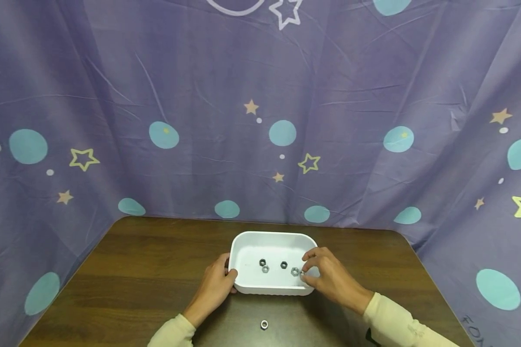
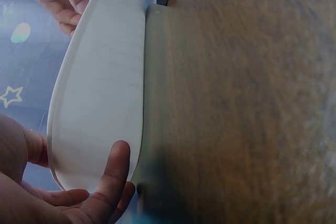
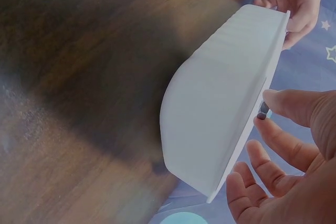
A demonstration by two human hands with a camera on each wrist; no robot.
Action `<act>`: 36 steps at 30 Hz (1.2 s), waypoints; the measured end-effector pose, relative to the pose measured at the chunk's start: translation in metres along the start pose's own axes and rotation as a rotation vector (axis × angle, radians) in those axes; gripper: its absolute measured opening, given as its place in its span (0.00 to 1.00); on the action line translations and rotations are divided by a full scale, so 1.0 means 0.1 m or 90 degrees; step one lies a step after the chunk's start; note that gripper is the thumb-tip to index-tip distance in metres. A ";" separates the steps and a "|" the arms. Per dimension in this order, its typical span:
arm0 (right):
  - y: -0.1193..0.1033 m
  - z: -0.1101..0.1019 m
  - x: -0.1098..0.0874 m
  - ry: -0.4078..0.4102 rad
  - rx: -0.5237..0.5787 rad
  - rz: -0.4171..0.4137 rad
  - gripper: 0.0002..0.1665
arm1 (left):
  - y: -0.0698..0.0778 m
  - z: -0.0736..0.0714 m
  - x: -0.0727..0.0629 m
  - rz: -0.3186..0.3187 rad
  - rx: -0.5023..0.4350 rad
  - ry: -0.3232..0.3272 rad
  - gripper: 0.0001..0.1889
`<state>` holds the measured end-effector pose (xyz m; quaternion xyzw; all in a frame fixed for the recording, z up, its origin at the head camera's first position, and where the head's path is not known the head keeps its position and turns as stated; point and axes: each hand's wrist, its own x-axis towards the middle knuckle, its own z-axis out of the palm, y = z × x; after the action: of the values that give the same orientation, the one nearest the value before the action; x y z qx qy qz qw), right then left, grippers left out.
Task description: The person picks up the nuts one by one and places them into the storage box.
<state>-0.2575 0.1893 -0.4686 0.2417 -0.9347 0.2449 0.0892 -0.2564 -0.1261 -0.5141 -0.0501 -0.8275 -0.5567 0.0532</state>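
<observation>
A white plastic tray sits on the table with several metal hex nuts lying on its floor, some dark and some silvery. My left hand grips the tray's left end, thumb on the rim and fingers spread along the outer wall in the left wrist view. Over the tray's right end, my right hand pinches one nut between thumb and index finger, its other fingers loosely bent. Another nut lies on the table in front of the tray.
The dark brown wooden table extends to both sides of the tray. A purple curtain printed with stars and blue dots hangs behind it and along the sides.
</observation>
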 end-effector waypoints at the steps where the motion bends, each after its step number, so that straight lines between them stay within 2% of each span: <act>1: 0.00 0.00 0.01 -0.002 0.000 0.002 0.03 | 0.00 0.00 0.00 0.000 0.000 0.000 0.27; 5: 0.00 0.01 0.05 -0.001 0.001 0.000 0.04 | 0.01 -0.01 -0.01 0.001 0.002 0.000 0.27; 12: 0.00 0.03 0.12 -0.002 0.002 -0.037 0.05 | 0.03 0.00 -0.02 0.001 0.002 0.001 0.27; 24: -0.02 0.05 0.26 -0.024 0.001 -0.042 0.06 | 0.04 0.00 -0.02 0.000 -0.001 0.001 0.27; 36: -0.01 0.13 0.42 -0.029 0.005 -0.074 0.06 | 0.04 -0.01 -0.02 0.009 0.014 -0.005 0.26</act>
<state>-0.2946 0.1651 -0.4673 0.3017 -0.9199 0.2372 0.0807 -0.2535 -0.1253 -0.5108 -0.0576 -0.8332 -0.5472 0.0547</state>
